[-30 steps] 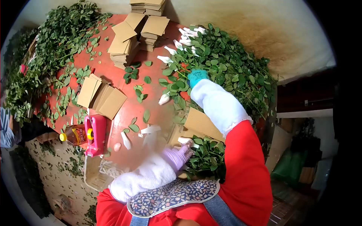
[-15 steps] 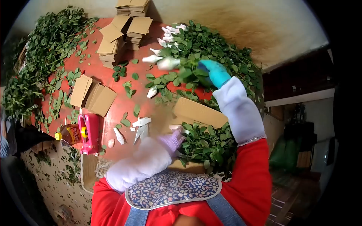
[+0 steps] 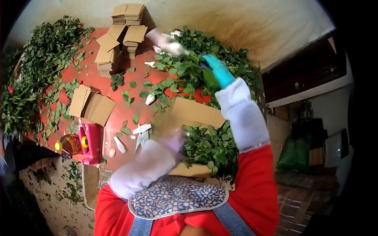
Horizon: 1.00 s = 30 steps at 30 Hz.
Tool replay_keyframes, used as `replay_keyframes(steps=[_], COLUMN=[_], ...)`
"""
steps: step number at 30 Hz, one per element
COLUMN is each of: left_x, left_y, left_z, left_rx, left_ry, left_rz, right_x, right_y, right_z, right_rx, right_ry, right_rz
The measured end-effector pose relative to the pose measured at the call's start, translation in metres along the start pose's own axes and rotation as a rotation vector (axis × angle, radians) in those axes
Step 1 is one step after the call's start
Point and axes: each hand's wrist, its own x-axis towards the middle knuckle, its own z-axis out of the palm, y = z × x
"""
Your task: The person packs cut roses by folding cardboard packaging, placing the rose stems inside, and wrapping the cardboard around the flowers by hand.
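My right hand (image 3: 219, 71), in a teal glove, is closed around a leafy flower stem (image 3: 192, 63) over the far leaf pile. A flower head in a white sleeve (image 3: 171, 46) points left from that stem, slightly blurred. My left hand (image 3: 176, 141), in a lilac glove, is at the left end of a leafy bunch (image 3: 210, 147) near my apron. Motion blur hides its fingers. The bunch lies on a brown cardboard sheet (image 3: 193, 170), and a second cardboard piece (image 3: 199, 112) lies just beyond it.
Stacks of cardboard pieces (image 3: 108, 59) stand at the back of the red table (image 3: 118, 90). A pink tape dispenser (image 3: 89, 143) and a yellow-capped bottle (image 3: 71, 144) are at left. A large leaf heap (image 3: 51, 51) covers the far left. A white-and-grey tool (image 3: 142, 135) lies near my left sleeve.
The camera view has shifted a little. My right hand and the sleeved flower have moved farther away over the pile. My left hand has stayed by the bunch and is now more blurred.
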Motion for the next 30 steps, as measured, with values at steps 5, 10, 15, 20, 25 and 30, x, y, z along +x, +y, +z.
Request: replay_keyframes(steps=[5, 10, 15, 20, 25, 30], left_x=[0.010, 0.022, 0.034, 0.011, -0.009, -0.023], left_y=[-0.003, -0.010, -0.017, -0.003, 0.008, 0.026], left_z=[0.014, 0.020, 0.044, 0.007, -0.021, -0.056], left_rx=[-0.005, 0.015, -0.053, -0.022, 0.012, 0.121], left_ry=[-0.001, -0.009, 0.072, -0.001, 0.039, 0.116], left_rz=[-0.033, -0.004, -0.154, -0.061, 0.018, 0.097], right_x=[-0.007, -0.004, -0.024, -0.041, -0.110, -0.140], right_y=[-0.044, 0.023, -0.057, -0.121, -0.204, -0.225], right_z=[0.014, 0.001, 0.016, -0.026, -0.030, 0.021], right_rx=[0.579, 0.647, 0.172, 0.080, -0.245, -0.358], right_ry=[0.168, 0.101, 0.277, 0.416, 0.279, 0.201], right_rz=[0.483, 0.469, 0.580, -0.192, -0.589, -0.605])
